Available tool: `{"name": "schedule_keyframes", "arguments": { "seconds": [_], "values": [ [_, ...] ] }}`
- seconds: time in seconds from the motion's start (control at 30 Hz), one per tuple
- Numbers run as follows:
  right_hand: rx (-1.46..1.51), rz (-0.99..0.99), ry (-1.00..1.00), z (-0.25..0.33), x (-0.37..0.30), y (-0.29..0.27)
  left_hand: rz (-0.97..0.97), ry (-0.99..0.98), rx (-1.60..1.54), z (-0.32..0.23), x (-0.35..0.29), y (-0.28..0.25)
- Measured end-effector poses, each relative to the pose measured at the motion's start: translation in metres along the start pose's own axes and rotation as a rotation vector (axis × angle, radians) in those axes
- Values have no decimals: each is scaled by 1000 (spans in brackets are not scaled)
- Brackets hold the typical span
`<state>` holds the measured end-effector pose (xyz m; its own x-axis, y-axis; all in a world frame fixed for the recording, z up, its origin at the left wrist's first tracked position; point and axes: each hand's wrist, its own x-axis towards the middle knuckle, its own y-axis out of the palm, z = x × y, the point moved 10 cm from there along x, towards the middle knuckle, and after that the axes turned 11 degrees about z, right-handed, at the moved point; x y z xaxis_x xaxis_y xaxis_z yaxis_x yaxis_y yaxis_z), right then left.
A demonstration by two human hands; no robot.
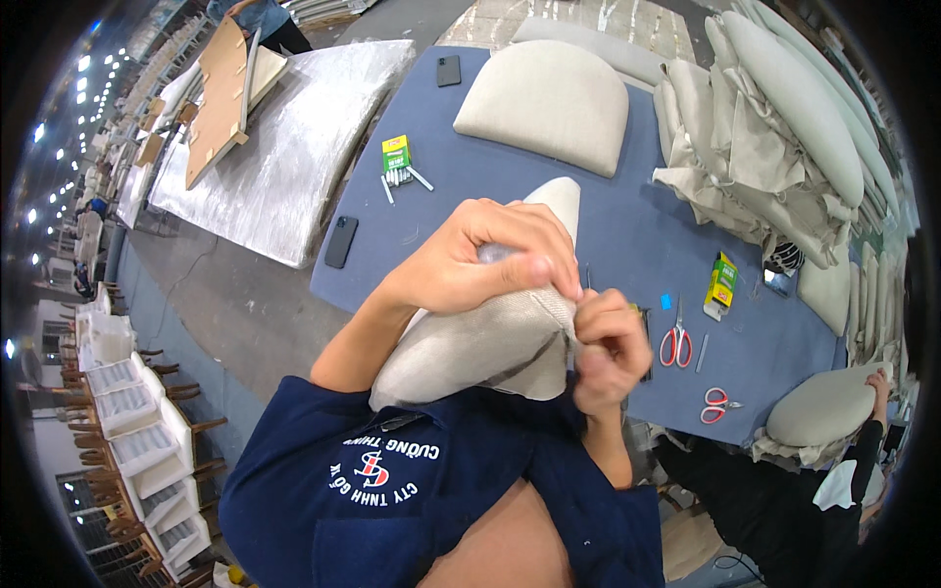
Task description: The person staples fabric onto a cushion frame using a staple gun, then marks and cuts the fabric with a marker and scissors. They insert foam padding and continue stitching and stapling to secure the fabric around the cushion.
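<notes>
Cushion lies against the chest. Left hand grips its fabric cover, and right hand pinches the cover edge closed; the step looks like fitting the cover. Next move needs steady pulling. Farther lie scissors on the blue table.

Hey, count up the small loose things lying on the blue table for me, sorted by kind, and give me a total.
Phones: 2, one at the far edge and one at the left edge
Scissors with red handles: 2, one pair and another nearer the edge
Green and yellow boxes: 2, one and one
Total: 6
</notes>
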<state>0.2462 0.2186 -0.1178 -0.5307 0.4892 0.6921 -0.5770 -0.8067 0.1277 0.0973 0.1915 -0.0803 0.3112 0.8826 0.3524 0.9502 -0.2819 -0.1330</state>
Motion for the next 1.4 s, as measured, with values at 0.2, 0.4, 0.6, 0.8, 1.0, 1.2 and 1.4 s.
{"name": "schedule_keyframes", "arguments": {
  "seconds": [0.2,0.4,0.6,0.8,1.0,1.2,1.4],
  "values": [
    [-118,-65,417,-11,27,-53,-284,33,-121,-13,-3,-28],
    [-366,366,391,8,119,1,-362,-3,-351,-6,2,-15],
    [-302,269,335,-17,127,6,-334,66,-490,3,-1,-13],
    [-233,233,426,-21,124,-9,-471,-22,-142,9,-10,-34],
    [-383,329,331,-23,127,-3,-447,-101,219,-2,-5,-30],
    [-274,195,391,-22,121,-16,-391,-222,337,-2,-9,-29],
    [-92,-406,78,6,99,-89,-350,-251,340,12,-28,-36]
  ]
}}
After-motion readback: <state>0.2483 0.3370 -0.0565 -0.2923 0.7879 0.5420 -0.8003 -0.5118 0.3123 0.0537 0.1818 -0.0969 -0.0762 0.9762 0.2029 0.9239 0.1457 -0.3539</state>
